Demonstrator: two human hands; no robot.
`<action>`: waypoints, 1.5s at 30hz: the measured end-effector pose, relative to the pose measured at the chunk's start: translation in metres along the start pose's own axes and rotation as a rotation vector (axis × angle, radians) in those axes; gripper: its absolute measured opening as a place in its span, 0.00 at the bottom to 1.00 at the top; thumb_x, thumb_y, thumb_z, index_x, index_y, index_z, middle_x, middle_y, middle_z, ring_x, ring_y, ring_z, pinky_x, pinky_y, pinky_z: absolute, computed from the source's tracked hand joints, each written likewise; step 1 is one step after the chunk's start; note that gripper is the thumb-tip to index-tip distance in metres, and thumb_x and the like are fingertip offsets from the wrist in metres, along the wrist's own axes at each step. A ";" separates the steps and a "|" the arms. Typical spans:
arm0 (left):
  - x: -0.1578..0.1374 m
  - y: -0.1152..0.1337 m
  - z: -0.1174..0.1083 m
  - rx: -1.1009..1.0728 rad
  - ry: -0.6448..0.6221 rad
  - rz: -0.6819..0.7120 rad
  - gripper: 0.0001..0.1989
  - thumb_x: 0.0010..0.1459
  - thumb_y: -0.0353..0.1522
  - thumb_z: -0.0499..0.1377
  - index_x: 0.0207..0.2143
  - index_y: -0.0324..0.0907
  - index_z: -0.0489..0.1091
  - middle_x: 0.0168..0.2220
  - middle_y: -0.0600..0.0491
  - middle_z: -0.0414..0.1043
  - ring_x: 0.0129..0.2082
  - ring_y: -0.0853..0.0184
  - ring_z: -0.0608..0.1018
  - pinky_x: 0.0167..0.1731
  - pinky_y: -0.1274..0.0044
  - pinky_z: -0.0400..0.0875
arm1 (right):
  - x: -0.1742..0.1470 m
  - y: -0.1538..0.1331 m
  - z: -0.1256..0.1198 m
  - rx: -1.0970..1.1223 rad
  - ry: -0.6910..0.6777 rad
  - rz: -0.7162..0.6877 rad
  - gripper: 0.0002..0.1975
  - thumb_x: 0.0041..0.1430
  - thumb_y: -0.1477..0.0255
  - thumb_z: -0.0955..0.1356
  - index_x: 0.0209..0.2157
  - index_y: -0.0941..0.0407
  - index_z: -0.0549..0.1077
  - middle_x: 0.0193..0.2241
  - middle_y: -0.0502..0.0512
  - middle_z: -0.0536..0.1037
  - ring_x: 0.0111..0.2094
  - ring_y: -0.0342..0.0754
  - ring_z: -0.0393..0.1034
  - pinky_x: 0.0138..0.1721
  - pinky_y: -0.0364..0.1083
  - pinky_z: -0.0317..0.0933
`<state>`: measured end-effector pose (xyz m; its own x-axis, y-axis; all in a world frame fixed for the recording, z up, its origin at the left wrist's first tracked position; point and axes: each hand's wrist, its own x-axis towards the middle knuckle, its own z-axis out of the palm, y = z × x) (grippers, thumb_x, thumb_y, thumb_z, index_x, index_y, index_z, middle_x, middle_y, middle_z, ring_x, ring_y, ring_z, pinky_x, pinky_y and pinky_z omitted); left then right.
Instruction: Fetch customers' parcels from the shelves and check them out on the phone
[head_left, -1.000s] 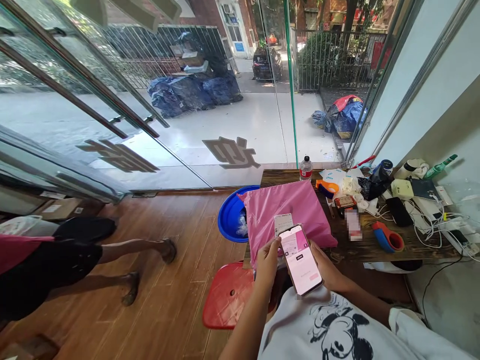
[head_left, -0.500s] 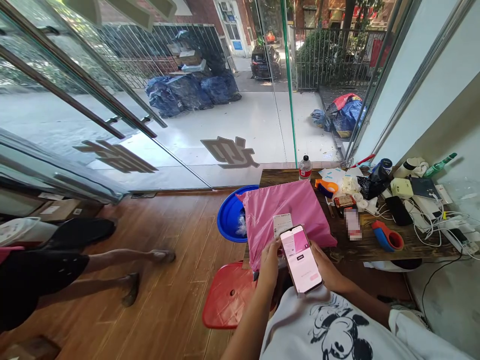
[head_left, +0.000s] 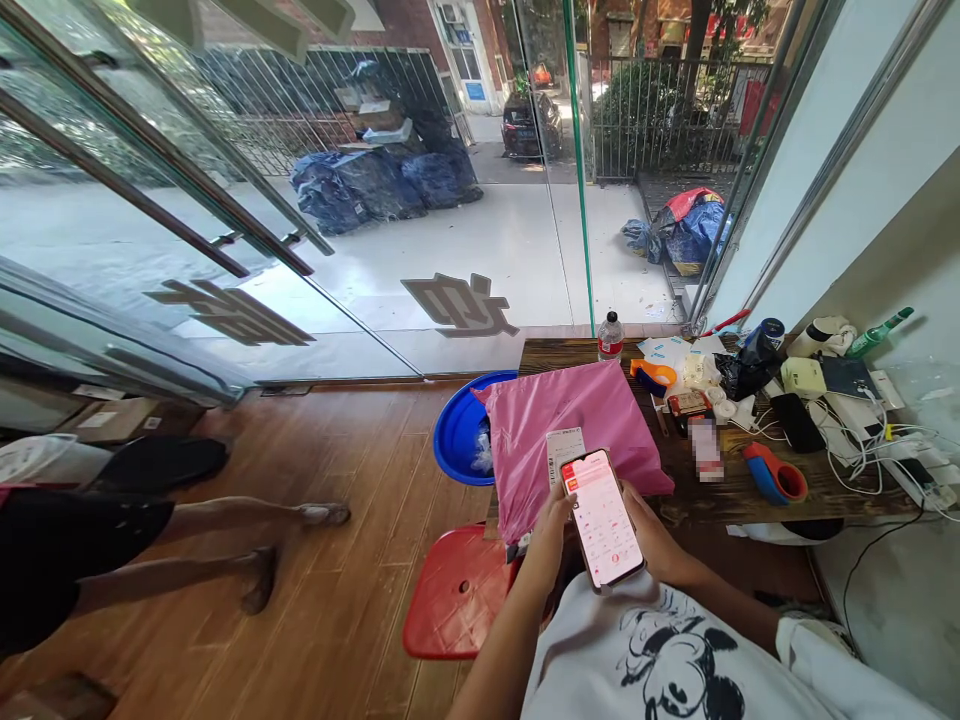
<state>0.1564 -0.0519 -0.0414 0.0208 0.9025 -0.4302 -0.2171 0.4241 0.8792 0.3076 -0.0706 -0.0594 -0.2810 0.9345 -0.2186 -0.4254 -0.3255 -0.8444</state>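
Note:
My right hand (head_left: 658,545) grips a smartphone (head_left: 602,517) with a lit pink and white screen, held tilted above my lap. My left hand (head_left: 550,535) is at the phone's left edge, its thumb on the screen. Just beyond the phone lies a pink plastic mailer bag (head_left: 574,425) with a white label (head_left: 564,444) on the near end of a dark wooden table (head_left: 739,490).
Tape dispensers (head_left: 774,474), a water bottle (head_left: 611,337), chargers and cables clutter the table's right side. A blue basin (head_left: 463,430) and a red stool (head_left: 457,590) stand left of the table. Another person's legs (head_left: 225,550) stretch across the wooden floor at left. Glass doors lie ahead.
The phone screen has switched to a different page with a red header. My left thumb has moved onto the screen. The person at left has shifted slightly back.

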 end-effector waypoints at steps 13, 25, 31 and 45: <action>-0.026 -0.003 -0.006 -0.107 -0.262 -0.213 0.56 0.36 0.25 0.65 0.70 0.56 0.56 0.63 0.47 0.70 0.51 0.53 0.76 0.38 0.72 0.77 | 0.005 -0.010 -0.001 0.260 -0.156 0.105 0.35 0.46 0.62 0.77 0.55 0.50 0.68 0.48 0.58 0.81 0.47 0.60 0.75 0.43 0.54 0.71; -0.030 0.006 -0.009 -0.106 -0.279 -0.221 0.56 0.36 0.26 0.62 0.71 0.57 0.54 0.62 0.47 0.70 0.50 0.52 0.76 0.33 0.74 0.77 | 0.006 -0.012 -0.010 -0.100 -0.259 -0.082 0.43 0.46 0.68 0.79 0.62 0.50 0.62 0.62 0.62 0.68 0.63 0.61 0.63 0.61 0.59 0.60; -0.029 0.006 -0.009 -0.098 -0.284 -0.228 0.56 0.36 0.27 0.62 0.71 0.57 0.54 0.62 0.48 0.71 0.49 0.52 0.76 0.33 0.74 0.78 | 0.007 -0.011 -0.010 -0.030 -0.207 0.007 0.36 0.47 0.73 0.72 0.60 0.50 0.66 0.57 0.56 0.76 0.55 0.58 0.71 0.56 0.56 0.65; -0.028 0.003 -0.013 -0.106 -0.271 -0.239 0.57 0.34 0.27 0.62 0.71 0.57 0.55 0.66 0.49 0.65 0.49 0.53 0.76 0.28 0.77 0.75 | 0.010 -0.005 -0.001 0.110 -0.098 0.072 0.30 0.44 0.70 0.70 0.53 0.50 0.71 0.47 0.55 0.83 0.48 0.59 0.76 0.48 0.57 0.70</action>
<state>0.1428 -0.0769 -0.0297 0.3378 0.7721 -0.5383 -0.2742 0.6278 0.7284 0.3078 -0.0597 -0.0575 -0.3944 0.8913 -0.2235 -0.4913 -0.4101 -0.7684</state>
